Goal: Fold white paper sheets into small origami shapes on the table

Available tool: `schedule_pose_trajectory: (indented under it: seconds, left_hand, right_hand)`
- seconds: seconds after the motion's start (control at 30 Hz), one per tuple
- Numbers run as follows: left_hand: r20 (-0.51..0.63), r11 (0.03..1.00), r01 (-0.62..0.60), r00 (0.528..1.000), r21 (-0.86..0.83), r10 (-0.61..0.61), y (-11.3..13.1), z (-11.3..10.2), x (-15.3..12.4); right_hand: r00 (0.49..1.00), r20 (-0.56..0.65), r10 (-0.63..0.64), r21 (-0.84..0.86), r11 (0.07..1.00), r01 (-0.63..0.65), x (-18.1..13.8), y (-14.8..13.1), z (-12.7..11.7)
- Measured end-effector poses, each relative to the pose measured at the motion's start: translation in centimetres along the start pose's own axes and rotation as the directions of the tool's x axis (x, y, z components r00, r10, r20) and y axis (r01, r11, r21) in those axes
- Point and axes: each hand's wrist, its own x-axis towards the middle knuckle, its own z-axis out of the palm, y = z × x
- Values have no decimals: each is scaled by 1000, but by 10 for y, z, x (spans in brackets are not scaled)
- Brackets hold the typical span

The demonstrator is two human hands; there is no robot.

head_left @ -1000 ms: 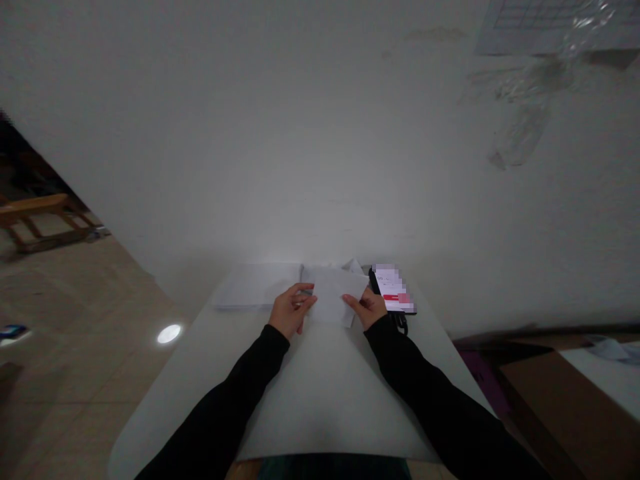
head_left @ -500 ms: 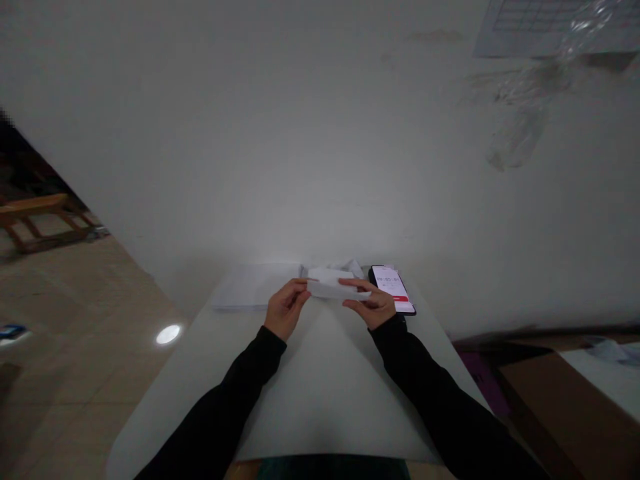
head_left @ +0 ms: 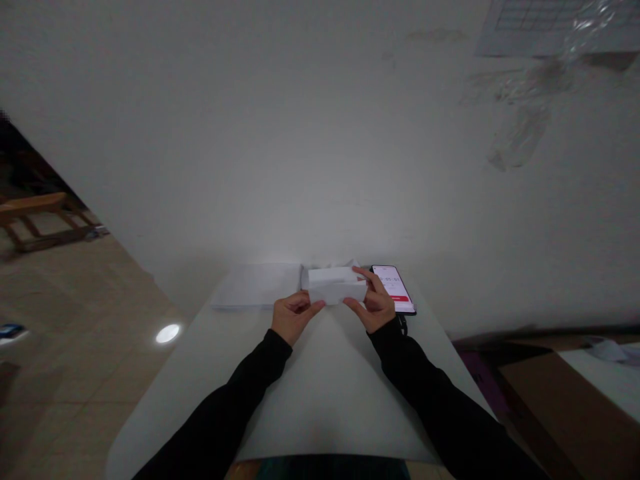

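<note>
Both of my hands hold a folded piece of white paper (head_left: 336, 292) above the white table (head_left: 323, 387). My left hand (head_left: 295, 316) pinches its left end, with the thumb along the lower edge and the fingers partly hidden behind. At the right end, my right hand (head_left: 376, 303) grips the paper between the thumb below and the fingers above and behind. A stack of white paper sheets (head_left: 255, 283) lies just left of the held piece. Other white paper (head_left: 353, 264) shows behind it, mostly covered.
A phone (head_left: 395, 287) with a timer on its screen lies right of my right hand. The white wall (head_left: 320, 147) rises behind the table. A brown cardboard box (head_left: 565, 393) is at the lower right, and a wooden bench (head_left: 35, 207) stands on the tiled floor at left.
The folded paper has tilted so that its front face shows broader. My left thumb has moved right along its lower edge, and my right fingers have shifted to its upper right end.
</note>
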Motion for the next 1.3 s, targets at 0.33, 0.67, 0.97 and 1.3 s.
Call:
schedule_pose_trajectory:
  seconds: [0.33, 0.67, 0.97, 1.3]
  left_hand:
    - [-8, 995, 52, 999, -88, -53, -2, 4, 0]
    - [-8, 982, 76, 997, -175, -78, 4, 8, -2]
    - [62, 980, 189, 981, -68, -185, 2, 7, -4]
    - [182, 989, 138, 975, -52, -126, 4, 15, -12]
  right_hand:
    - [864, -46, 501, 172, 856, -488, -9, 2, 10]
    - [867, -149, 475, 193, 874, -445, -10, -1, 13]
    - [887, -77, 456, 298, 859, -416, -9, -8, 16]
    - [680, 369, 634, 260, 632, -730, -29, -4, 30]
